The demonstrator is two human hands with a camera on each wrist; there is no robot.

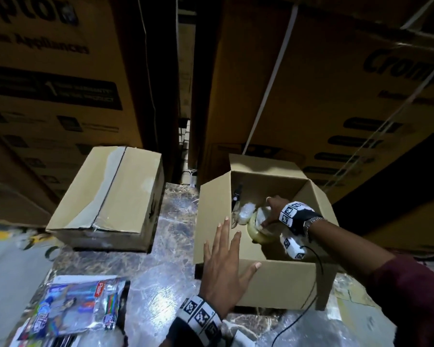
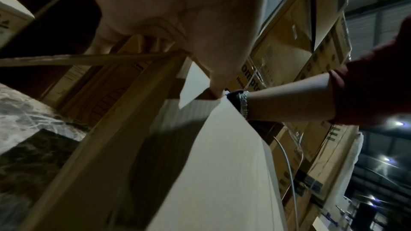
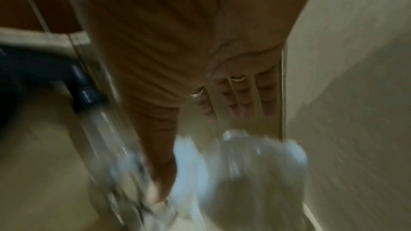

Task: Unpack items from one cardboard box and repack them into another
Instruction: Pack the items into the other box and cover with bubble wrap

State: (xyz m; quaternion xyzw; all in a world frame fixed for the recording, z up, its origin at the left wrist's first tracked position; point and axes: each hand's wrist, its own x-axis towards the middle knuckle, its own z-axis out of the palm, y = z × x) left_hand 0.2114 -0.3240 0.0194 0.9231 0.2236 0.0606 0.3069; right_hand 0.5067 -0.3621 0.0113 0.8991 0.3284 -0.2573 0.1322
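An open cardboard box point(image 1: 273, 276) stands on the right of the marble table. A closed, taped cardboard box point(image 1: 110, 196) stands to its left. My right hand point(image 1: 273, 209) reaches down inside the open box and grips a round bubble-wrapped item point(image 1: 258, 231) with thumb and fingers. In the blurred right wrist view the right hand point(image 3: 200, 85) sits above the wrapped item point(image 3: 255, 173). My left hand point(image 1: 223, 261) lies flat with fingers spread over the box's near-left corner. From the left wrist, the left hand point(image 2: 189, 24) has its thumb touching the box wall point(image 2: 211, 164).
A second white wrapped bundle point(image 1: 246, 212) and a dark-capped clear tube point(image 1: 236, 196) lie in the open box. Colourful stationery packets point(image 1: 78, 306) lie at the table's near-left. Tall stacked cartons point(image 1: 311, 96) rise close behind. Marble table surface point(image 1: 171, 234) shows between the boxes.
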